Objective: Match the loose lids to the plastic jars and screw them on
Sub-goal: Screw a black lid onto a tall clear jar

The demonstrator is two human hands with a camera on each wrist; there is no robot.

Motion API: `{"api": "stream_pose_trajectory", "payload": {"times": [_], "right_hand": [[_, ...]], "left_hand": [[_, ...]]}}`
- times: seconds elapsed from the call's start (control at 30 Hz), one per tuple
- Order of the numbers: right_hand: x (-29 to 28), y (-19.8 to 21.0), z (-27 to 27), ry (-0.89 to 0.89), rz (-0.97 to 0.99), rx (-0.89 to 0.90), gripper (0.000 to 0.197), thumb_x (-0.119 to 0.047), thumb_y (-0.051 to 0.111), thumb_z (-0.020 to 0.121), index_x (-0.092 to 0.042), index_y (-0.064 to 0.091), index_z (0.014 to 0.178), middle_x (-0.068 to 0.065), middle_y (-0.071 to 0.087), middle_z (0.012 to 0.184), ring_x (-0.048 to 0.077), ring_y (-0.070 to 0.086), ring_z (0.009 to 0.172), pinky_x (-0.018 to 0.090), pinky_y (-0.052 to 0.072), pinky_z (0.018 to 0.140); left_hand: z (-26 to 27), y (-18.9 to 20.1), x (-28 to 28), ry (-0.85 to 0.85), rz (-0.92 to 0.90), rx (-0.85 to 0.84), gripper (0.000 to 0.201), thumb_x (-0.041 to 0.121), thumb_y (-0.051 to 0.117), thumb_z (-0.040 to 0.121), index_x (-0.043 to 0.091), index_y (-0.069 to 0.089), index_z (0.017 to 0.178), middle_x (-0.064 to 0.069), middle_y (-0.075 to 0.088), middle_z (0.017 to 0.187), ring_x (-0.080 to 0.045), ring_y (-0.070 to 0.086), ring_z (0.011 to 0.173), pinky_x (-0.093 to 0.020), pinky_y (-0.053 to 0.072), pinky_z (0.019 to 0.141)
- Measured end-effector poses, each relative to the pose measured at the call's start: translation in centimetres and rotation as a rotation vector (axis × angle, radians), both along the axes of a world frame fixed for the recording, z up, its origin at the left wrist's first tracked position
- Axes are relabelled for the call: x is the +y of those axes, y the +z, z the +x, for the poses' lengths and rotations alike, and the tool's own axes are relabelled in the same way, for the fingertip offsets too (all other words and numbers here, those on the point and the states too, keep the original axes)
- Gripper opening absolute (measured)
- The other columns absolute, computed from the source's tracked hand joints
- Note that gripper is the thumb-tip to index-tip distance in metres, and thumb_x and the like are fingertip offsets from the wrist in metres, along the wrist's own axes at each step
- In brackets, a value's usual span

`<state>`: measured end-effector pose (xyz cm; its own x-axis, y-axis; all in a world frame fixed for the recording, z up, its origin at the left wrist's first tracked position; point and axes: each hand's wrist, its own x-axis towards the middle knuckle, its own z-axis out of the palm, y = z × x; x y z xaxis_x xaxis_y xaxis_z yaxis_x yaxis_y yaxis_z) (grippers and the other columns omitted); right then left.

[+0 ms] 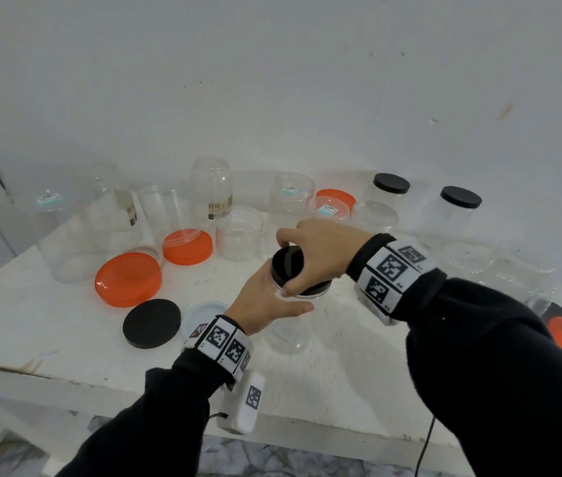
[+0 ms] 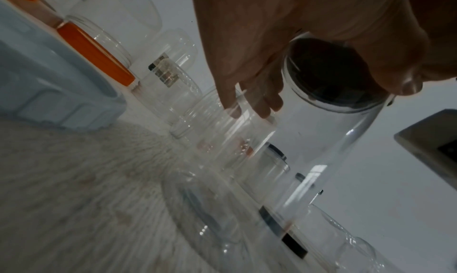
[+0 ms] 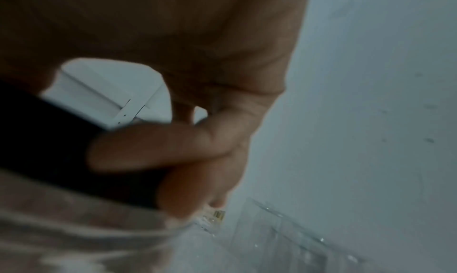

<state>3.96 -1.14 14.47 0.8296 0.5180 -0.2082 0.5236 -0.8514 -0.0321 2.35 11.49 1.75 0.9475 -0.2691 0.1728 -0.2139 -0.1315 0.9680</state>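
Nearly capped: black lid going onto the clear jar

You were mid-screw. Your right hand (image 1: 320, 251) had its grip curled round the black lid (image 1: 288, 261), thumb and fingers pinching its rim. Your left hand (image 1: 265, 301) wrapped the clear jar (image 1: 288, 333), standing near the front of the tabletop (image 1: 49, 325). By my reading, the next move called for turning the lid until snug, then releasing.
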Motion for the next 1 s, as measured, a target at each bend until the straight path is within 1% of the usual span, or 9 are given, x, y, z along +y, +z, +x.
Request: {"api": "stream_pose_trajectory", "payload": {"times": [0.07,0.13,0.27,0.33,0.57,0.7,0.8,0.87,1.0], "right_hand": [[0.2,-0.3,-0.3,-0.058,0.043,-0.045,0.062,-0.061,0.068,0.071,-0.016,0.048,0.108,-0.004,0.05,0.077,0.01,0.049,0.059,0.021,0.037,0.049],[0.4,-0.2,-0.4,-0.073,0.005,-0.069,0.067,-0.066,0.064,0.071,-0.015,0.048,0.112,-0.004,0.049,0.078,0.009,0.048,0.063,0.022,0.037,0.051],[0.2,0.4,-0.3,0.001,-0.09,0.091,0.074,-0.055,0.069,0.074,-0.033,0.035,0.136,-0.001,0.041,0.122,0.021,0.046,0.109,0.038,0.046,0.09],[-0.2,0.6,-0.4,0.043,-0.042,0.143,0.073,-0.043,0.074,0.073,-0.037,0.037,0.135,-0.002,0.037,0.124,0.021,0.043,0.112,0.039,0.046,0.093],[0.3,-1.1,-0.8,-0.059,0.004,-0.116,0.06,-0.06,0.062,0.074,-0.024,0.051,0.121,0.0,0.047,0.096,0.021,0.052,0.09,0.032,0.048,0.075],[1.1,-1.8,-1.2,-0.118,-0.021,-0.284,0.061,-0.07,0.051,0.076,-0.014,0.055,0.101,-0.002,0.043,0.071,0.022,0.052,0.074,0.03,0.039,0.061],[0.8,-1.0,-1.1,-0.095,-0.115,-0.172,0.072,-0.072,0.049,0.077,-0.02,0.047,0.127,0.003,0.053,0.1,0.024,0.054,0.091,0.033,0.045,0.073],[0.3,-0.1,-0.9,-0.019,-0.104,0.058,0.074,-0.057,0.062,0.079,-0.032,0.03,0.141,0.003,0.04,0.129,0.025,0.048,0.112,0.039,0.046,0.091],[0.2,0.7,-0.7,0.042,-0.066,0.088,0.069,-0.04,0.075,0.071,-0.036,0.043,0.132,-0.002,0.042,0.12,0.021,0.046,0.108,0.036,0.047,0.086]], "left_hand": [[0.0,-0.2,0.0,0.012,0.01,-0.002,0.071,0.028,0.081,0.054,0.039,0.046,0.115,0.016,0.061,0.112,0.009,0.056,0.102,-0.008,0.043,0.079],[0.0,-0.2,-0.1,0.023,0.019,-0.004,0.073,0.03,0.081,0.054,0.037,0.045,0.118,0.017,0.06,0.113,0.009,0.055,0.103,-0.009,0.043,0.081],[0.1,-0.2,-0.1,0.021,0.034,-0.018,0.072,0.024,0.084,0.059,0.033,0.045,0.119,0.016,0.06,0.113,0.011,0.054,0.102,-0.004,0.042,0.079],[0.2,-0.3,-0.1,0.025,0.034,-0.025,0.069,0.016,0.084,0.062,0.036,0.045,0.115,0.015,0.059,0.113,0.013,0.054,0.1,-0.001,0.04,0.078],[-0.2,-0.4,-0.6,0.054,0.02,-0.049,0.079,0.036,0.082,0.054,0.03,0.045,0.123,0.016,0.06,0.115,0.01,0.054,0.103,-0.003,0.041,0.079],[0.0,-0.9,-0.5,0.059,0.013,-0.047,0.087,0.045,0.081,0.05,0.022,0.046,0.127,0.008,0.062,0.117,-0.004,0.057,0.108,-0.02,0.046,0.09],[0.1,-0.9,-0.2,0.044,0.04,-0.044,0.086,0.043,0.082,0.052,0.024,0.047,0.128,0.012,0.061,0.118,0.002,0.055,0.11,-0.015,0.044,0.09],[0.2,-0.5,0.0,0.032,0.082,-0.041,0.076,0.035,0.084,0.055,0.033,0.047,0.121,0.018,0.06,0.114,0.012,0.053,0.103,-0.005,0.041,0.082],[0.1,-0.3,0.1,0.034,0.101,-0.043,0.071,0.02,0.085,0.063,0.032,0.043,0.119,0.021,0.056,0.111,0.019,0.051,0.098,0.0,0.039,0.077]]}}
